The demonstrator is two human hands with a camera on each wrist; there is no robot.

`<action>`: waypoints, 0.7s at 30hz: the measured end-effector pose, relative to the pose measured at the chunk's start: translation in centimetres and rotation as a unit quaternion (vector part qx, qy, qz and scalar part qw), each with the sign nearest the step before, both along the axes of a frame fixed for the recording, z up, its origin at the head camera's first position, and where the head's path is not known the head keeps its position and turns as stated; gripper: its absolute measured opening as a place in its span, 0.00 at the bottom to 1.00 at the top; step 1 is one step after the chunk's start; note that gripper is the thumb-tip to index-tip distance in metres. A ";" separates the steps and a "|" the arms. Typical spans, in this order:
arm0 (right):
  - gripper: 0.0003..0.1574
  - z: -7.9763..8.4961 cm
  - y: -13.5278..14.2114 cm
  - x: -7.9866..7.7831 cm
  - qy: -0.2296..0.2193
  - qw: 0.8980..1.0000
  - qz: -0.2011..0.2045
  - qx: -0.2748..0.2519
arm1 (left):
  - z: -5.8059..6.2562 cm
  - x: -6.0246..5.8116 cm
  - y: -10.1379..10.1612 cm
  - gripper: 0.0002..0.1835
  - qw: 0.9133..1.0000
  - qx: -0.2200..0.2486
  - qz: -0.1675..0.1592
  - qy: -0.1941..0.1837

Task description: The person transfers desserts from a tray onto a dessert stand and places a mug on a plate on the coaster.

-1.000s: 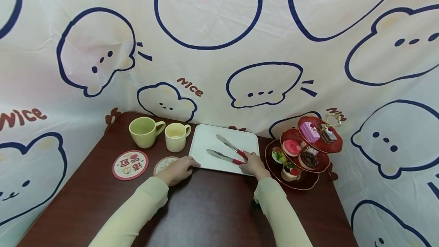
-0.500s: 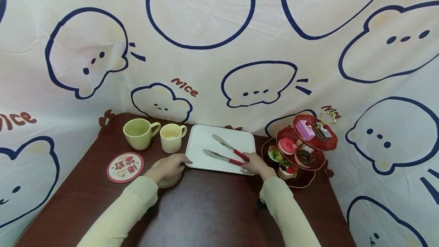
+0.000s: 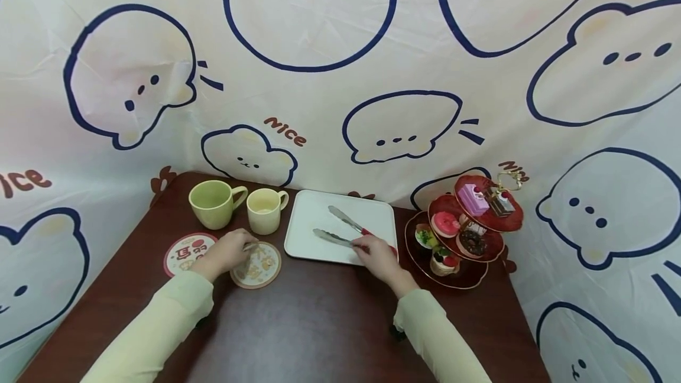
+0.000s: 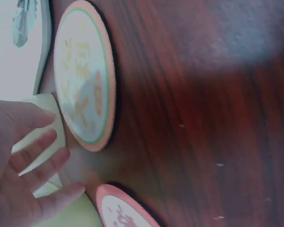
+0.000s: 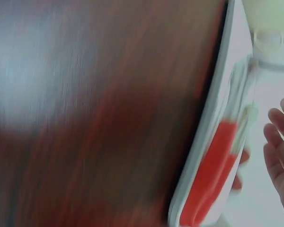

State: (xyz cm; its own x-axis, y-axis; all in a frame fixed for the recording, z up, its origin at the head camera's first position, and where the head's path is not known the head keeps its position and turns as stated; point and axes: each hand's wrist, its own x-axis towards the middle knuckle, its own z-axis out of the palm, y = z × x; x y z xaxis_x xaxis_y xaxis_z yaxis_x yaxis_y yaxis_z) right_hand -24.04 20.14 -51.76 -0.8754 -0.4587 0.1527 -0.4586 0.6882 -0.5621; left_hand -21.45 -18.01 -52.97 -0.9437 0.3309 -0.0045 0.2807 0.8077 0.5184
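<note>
My left hand [image 3: 230, 251] is off the tray, above the tabletop between two round coasters, its fingers loosely bent and apart in the left wrist view. Beneath and beside it lie the beige-rimmed coaster [image 3: 264, 265] and the pink-rimmed coaster [image 3: 181, 254], which the hand partly covers. A pale yellow mug [image 3: 264, 210] stands just behind. My right hand [image 3: 376, 257] hovers over the front of the white tray [image 3: 303, 220], overlapping the red handles of the metal tongs [image 3: 332, 236]. In the right wrist view its relaxed fingers hang clear of the tongs.
A larger green mug [image 3: 213, 208] stands at the back left. At the right is a three-tier stand [image 3: 481, 273] with cakes, donuts and tarts. A printed cloth [image 3: 330, 99] hangs along the table's back and sides.
My left hand has left the tray's front corner and moved left over the coasters. My right hand has slid left from the tray's right side, across the tongs' handles.
</note>
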 end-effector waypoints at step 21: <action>0.41 -2.5 -12.1 3.9 -0.092 0.956 0.157 0.232 | 0.0 0.8 -1.9 0.24 0.995 0.006 0.053 -0.080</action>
State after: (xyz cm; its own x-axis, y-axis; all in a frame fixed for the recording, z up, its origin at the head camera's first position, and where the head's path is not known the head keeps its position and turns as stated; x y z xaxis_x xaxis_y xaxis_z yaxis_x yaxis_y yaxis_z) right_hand -20.11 8.00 -54.27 -0.6765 -0.6835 -0.2741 -0.6054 0.7281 -0.3214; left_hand -20.62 -19.88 -52.98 -0.9608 0.2299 -0.1547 0.1064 0.8216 0.5600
